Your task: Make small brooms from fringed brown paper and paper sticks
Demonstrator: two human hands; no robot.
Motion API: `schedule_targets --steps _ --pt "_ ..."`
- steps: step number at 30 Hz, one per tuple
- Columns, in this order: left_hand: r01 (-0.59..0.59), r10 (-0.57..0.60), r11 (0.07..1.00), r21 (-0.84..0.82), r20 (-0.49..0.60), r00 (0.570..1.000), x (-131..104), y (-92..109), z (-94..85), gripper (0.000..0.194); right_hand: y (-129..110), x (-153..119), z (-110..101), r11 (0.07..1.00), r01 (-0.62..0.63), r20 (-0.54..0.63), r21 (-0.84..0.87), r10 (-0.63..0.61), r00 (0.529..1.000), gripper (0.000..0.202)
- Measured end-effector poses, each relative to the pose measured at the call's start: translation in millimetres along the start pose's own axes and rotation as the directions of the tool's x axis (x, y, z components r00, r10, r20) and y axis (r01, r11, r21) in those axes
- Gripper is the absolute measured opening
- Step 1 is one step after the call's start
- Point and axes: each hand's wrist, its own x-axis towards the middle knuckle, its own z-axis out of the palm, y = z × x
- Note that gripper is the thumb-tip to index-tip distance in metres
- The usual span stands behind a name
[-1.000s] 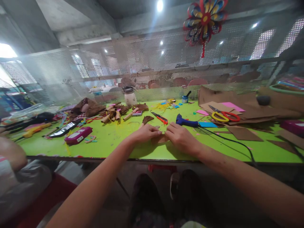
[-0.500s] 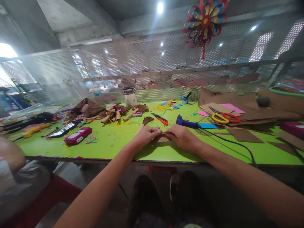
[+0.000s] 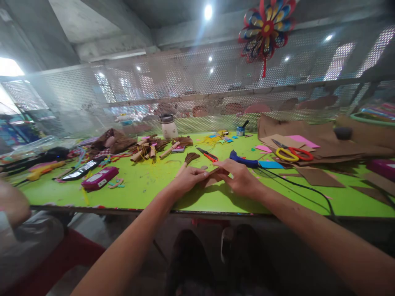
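A small piece of brown paper [image 3: 212, 176] is pinched between both hands just above the green table. My left hand [image 3: 189, 179] has its thumb and fingers closed on the paper's left side. On the right side, my right hand [image 3: 242, 177] grips the same paper between thumb and fingers. A brown fringed paper piece [image 3: 191, 157] lies just beyond my left hand. Behind the hands is an orange-handled cutter [image 3: 210, 156], and a blue glue gun [image 3: 243, 159] with a black cord lies beyond my right hand.
Scissors [image 3: 293, 153] rest on brown paper sheets at the right. A magenta box [image 3: 100, 178], rolled brown paper pieces [image 3: 144, 153] and a pale jar [image 3: 169, 126] are to the left. Another person's arm [image 3: 14, 201] is at the left edge. The table's front edge [image 3: 197, 213] runs below my wrists.
The brown paper is now tilted, its right side raised. My right hand has lifted slightly and its fingers have shifted on the paper. My left hand has moved slightly.
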Motion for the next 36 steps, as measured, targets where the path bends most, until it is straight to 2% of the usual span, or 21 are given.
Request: schedule_targets --steps 3,6,9,12,14,16,21,28,32,36 --pt "0.002 -0.002 0.998 -0.06 0.0 1.0 -0.3 -1.6 0.2 0.035 0.1 -0.1 -1.1 0.999 -0.022 -0.01 0.033 0.023 1.0 0.029" --pt "-0.001 0.005 0.984 -0.177 0.017 1.0 1.3 -6.5 1.0 0.031 -1.1 0.4 -2.9 0.999 0.013 -0.077 0.031 -0.01 0.997 0.028" --pt "0.029 0.003 0.944 -0.328 0.098 0.995 2.9 -10.4 3.4 0.037 -3.6 1.3 -4.8 0.999 0.028 -0.134 0.042 -0.022 0.991 0.025" --pt "0.081 0.02 0.87 -0.487 0.198 0.98 3.7 -9.9 7.1 0.043 -6.9 2.0 -6.2 0.996 -0.011 -0.153 0.089 0.025 0.988 0.023" --pt "0.101 0.034 0.844 -0.527 0.24 0.97 3.7 -7.8 9.0 0.044 -8.5 2.5 -6.6 0.992 -0.043 -0.159 0.122 0.062 0.985 0.023" --pt "0.092 0.037 0.861 -0.5 0.242 0.97 3.6 -5.7 9.9 0.043 -9.2 3.0 -6.7 0.987 -0.066 -0.164 0.144 0.089 0.982 0.022" --pt "0.021 0.036 0.94 -0.341 0.158 0.987 3.1 -3.6 8.1 0.041 -8.0 4.3 -6.0 0.975 -0.12 -0.139 0.186 0.147 0.979 0.025" --pt "0.1 -0.025 0.91 -0.402 0.189 0.982 2.5 -3.8 5.1 0.037 -6.9 5.0 -5.5 0.915 -0.224 -0.094 0.335 0.27 0.958 0.023" --pt "0.142 -0.048 0.895 -0.424 0.226 0.973 1.7 -7.5 3.8 0.037 -5.5 4.6 -4.6 0.836 -0.287 -0.026 0.467 0.337 0.941 0.022" --pt "0.117 -0.041 0.918 -0.38 0.202 0.979 2.1 -9.8 4.3 0.041 -4.0 5.0 -7.8 0.699 -0.384 0.124 0.603 0.394 0.911 0.029"
